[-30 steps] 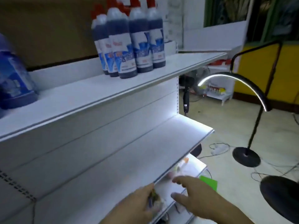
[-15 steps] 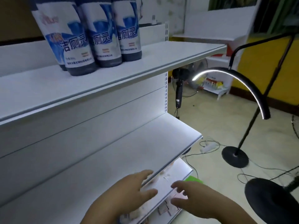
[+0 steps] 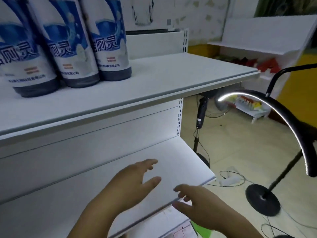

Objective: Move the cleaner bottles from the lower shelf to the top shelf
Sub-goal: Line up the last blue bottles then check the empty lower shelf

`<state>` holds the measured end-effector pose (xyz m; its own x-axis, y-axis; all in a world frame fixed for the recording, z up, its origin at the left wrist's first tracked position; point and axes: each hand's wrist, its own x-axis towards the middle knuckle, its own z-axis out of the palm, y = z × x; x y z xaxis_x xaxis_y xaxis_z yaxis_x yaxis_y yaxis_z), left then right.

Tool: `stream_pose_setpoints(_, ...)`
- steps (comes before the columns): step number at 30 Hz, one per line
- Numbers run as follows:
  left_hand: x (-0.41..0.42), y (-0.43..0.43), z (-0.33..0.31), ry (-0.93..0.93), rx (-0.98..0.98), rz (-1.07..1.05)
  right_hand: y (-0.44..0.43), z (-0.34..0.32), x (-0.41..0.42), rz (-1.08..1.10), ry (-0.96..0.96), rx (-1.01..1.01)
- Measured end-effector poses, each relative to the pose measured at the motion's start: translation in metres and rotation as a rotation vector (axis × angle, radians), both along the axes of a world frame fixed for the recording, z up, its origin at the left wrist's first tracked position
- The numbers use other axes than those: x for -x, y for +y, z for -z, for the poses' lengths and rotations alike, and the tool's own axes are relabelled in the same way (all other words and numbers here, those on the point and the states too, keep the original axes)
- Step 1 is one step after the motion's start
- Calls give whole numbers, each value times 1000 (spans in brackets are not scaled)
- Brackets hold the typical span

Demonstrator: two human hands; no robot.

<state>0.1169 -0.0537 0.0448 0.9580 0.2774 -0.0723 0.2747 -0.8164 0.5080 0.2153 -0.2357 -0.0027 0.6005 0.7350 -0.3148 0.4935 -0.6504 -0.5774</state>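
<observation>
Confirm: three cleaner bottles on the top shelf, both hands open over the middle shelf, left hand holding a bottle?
Not quite. In the head view the left hand holds nothing; its fingers are spread. The rest stands: three cleaner bottles on the top shelf, right hand open too, both over the middle shelf.

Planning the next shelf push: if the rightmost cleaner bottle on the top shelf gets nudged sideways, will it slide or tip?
The rightmost cleaner bottle looks tall over a narrow base, so a high nudge would probably tip it. It seems to touch its neighbour, which may brace it leftward. The top shelf looks smooth, so a low push likely slides it.
</observation>
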Motion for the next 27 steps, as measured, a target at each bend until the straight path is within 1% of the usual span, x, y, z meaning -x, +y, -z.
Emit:
stream_pose_setpoints(2,0,-12,-15,-30,-17,-81,2,-10,-16,-87,52,-5)
stream_pose_setpoints(3,4,-20,-22,-46,-31,-111,3,-20,-23,-138,49,-17)
stream_pose_setpoints(5,19,-38,-38,-151,-59,-136,6,-37,-33,-237,-13,-78)
stream_pose_setpoints(7,38,-57,-58,-254,-132,-174,7,-58,-36,-356,-42,-178)
stream_pose_setpoints(9,61,-55,-87,-396,-311,-96,24,-86,-26,-496,-15,-220)
stream_pose_setpoints(10,71,-46,-104,-492,-396,-93,23,-99,-23,-640,12,-258)
stream_pose_setpoints(12,86,-21,-136,-623,-600,-35,28,-140,-15,-811,16,-310)
stream_pose_setpoints(13,91,-6,-151,-716,-662,-27,30,-166,-18,-874,-51,-372)
stream_pose_setpoints(14,92,3,-167,-839,-648,-81,36,-198,-20,-820,-117,-480)
stream_pose_setpoints(15,91,14,-178,-940,-615,-168,44,-234,-18,-737,-93,-597)
stream_pose_setpoints(17,78,26,-205,-1083,-576,-286,45,-277,-19,-694,-287,-940)
stream_pose_setpoints(18,72,36,-215,-1108,-491,-334,60,-285,-25,-633,-357,-1046)
stream_pose_setpoints(19,68,47,-225,-1103,-361,-403,77,-301,-28,-578,-398,-1075)
stream_pose_setpoints(20,61,63,-233,-1072,-211,-485,96,-307,-40,-504,-430,-1050)
stream_pose_setpoints(21,56,75,-240,-1024,-54,-542,119,-319,-47,-438,-419,-1013)
stream_pose_setpoints(23,57,100,-241,-911,263,-490,152,-324,-64,-355,-271,-902)
stream_pose_setpoints(25,48,121,-236,-864,534,-442,172,-306,-73,-418,4,-831)
stream_pose_setpoints(26,43,131,-233,-862,639,-436,180,-294,-78,-462,153,-851)
stream_pose_setpoints(27,37,135,-231,-868,715,-459,184,-284,-80,-494,261,-899)
